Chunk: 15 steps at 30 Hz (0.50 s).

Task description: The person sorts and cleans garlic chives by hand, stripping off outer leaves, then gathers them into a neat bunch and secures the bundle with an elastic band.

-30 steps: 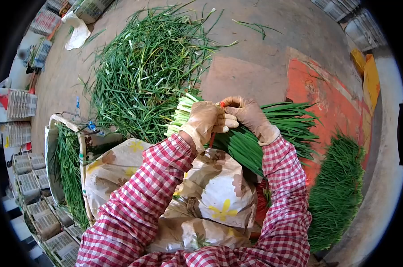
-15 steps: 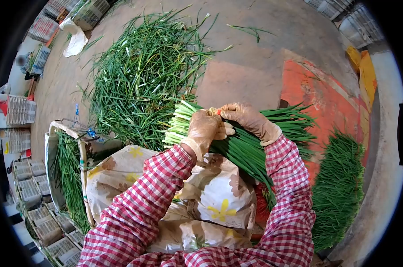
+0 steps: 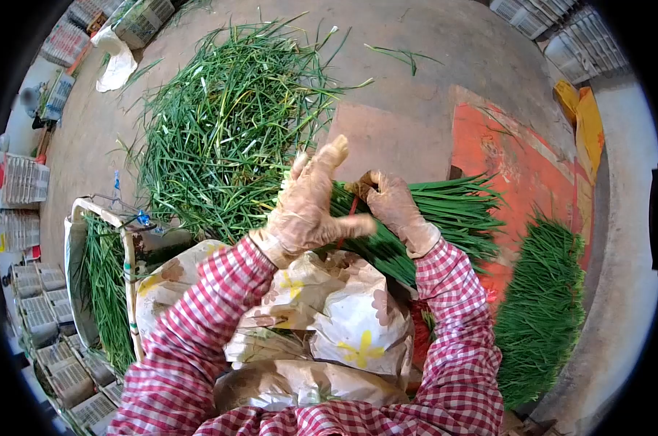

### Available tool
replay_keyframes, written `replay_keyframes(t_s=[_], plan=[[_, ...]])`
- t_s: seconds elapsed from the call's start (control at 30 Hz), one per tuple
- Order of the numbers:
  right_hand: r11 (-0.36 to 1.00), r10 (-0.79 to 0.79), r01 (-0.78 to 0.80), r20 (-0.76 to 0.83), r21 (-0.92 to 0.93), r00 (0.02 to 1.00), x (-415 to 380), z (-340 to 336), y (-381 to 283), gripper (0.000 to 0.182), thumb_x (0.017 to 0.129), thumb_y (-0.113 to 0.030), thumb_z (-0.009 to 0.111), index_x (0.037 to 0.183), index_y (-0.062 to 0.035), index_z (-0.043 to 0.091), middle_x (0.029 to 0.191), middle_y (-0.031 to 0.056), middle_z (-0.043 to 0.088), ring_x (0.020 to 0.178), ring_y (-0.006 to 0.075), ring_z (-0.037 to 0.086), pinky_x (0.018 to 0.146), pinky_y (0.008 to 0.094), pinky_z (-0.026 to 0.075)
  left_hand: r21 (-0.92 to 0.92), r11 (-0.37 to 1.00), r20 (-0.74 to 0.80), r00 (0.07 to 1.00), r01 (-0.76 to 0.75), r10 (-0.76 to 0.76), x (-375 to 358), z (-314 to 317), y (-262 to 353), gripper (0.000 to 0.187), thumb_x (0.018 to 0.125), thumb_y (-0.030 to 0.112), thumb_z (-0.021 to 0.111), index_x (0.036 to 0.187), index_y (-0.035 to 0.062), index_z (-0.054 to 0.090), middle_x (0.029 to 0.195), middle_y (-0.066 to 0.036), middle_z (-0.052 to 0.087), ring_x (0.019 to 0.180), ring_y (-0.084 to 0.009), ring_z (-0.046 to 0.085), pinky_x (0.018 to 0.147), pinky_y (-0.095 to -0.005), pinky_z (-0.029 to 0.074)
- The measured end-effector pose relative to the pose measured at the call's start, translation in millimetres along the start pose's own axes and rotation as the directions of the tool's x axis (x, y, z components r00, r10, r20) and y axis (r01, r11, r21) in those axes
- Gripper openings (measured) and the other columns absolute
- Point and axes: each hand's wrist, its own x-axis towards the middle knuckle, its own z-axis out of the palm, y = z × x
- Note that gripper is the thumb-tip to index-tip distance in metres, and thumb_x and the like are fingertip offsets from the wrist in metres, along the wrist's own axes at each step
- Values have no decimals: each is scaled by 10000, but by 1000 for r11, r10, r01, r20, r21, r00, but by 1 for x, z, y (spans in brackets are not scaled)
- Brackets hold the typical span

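Observation:
A bunch of long green chives (image 3: 456, 211) lies across the lap, its leaf tips to the right and its pale stem ends mostly behind my left hand. My left hand (image 3: 303, 207), in a thin translucent glove, is raised over the stem end with its fingers spread and nothing held. My right hand (image 3: 398, 214), gloved too, has thumb and fingers pinched at a thin red band (image 3: 353, 206) on the bunch. Below both hands, a pale flower-patterned apron (image 3: 358, 320) covers the lap.
A large heap of loose chives (image 3: 227, 131) covers the floor ahead. At the right lies a pile of chives (image 3: 543, 312) beside an orange-red sheet (image 3: 481, 145). A framed bag (image 3: 129, 283) with greens stands at the left, near stacked crates (image 3: 60, 360).
My left hand has let go of the band, lifted and spread its fingers. My right hand stays at the bunch, now pinching the red band. The view has shifted slightly.

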Motion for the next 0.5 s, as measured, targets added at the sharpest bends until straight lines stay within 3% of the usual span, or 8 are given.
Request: replay_keyframes(t_s=[0.03,0.07,0.13,0.23,0.3,0.33,0.43,0.5], plan=[[996,-67,71,-85,50,994,-1,1,-3,142,827,-136,586,828,-9,649,735,165,635,682,263,617,626,361,465,272,959,81,995,-74,54,-2,11,-13,1209,565,669,703,1395,-29,170,1405,-197,303,1334,-338,255,1116,-442,72],[991,-105,93,-135,-92,985,-3,-2,-6,118,823,-114,597,843,-7,643,756,174,634,717,309,621,657,385,478,429,896,218,976,-113,18,-2,17,-19,1225,544,676,701,1394,-30,173,1409,-195,296,1341,-335,241,1117,-446,82],[983,-182,177,-220,-41,958,-2,4,-1,109,821,-105,600,849,-9,642,763,171,634,718,318,617,705,382,480,613,765,349,936,-197,-39,-3,24,-26,1260,487,659,718,1385,-45,185,1397,-199,309,1333,-334,256,1115,-444,126],[964,-261,263,-348,-44,900,-10,7,-8,79,832,-91,591,860,-30,633,799,147,643,728,307,620,849,367,463,513,841,318,948,-173,1,-2,30,-34,1247,484,630,736,1372,-61,199,1370,-224,332,1311,-345,286,1108,-427,168],[873,-487,419,-412,-248,770,-13,5,-13,64,854,-93,574,866,-51,621,806,116,647,720,301,620,907,384,439,442,885,310,951,-147,3,4,27,-35,1204,492,597,753,1349,-70,235,1333,-242,364,1274,-356,328,1095,-416,202],[888,-460,423,-386,-180,800,-23,6,-23,66,868,-100,561,868,-54,609,812,100,646,748,293,620,923,428,431,416,900,329,944,-131,-15,7,25,-34,1181,494,583,758,1336,-73,253,1317,-241,378,1261,-361,341,1092,-419,207],[803,-588,474,-350,-361,729,-52,20,-40,112,886,-141,553,857,-47,608,797,101,636,806,263,615,945,449,419,436,886,381,924,-154,-27,16,24,-37,1134,513,608,740,1296,-85,300,1276,-226,418,1224,-355,383,1070,-419,239],[886,-463,408,-429,-219,775,-51,3,-33,118,889,-138,550,855,-43,612,793,93,639,772,266,616,947,429,424,460,876,436,896,-144,-82,17,18,-31,1144,529,655,706,1300,-85,297,1279,-223,417,1224,-344,387,1062,-416,246]])
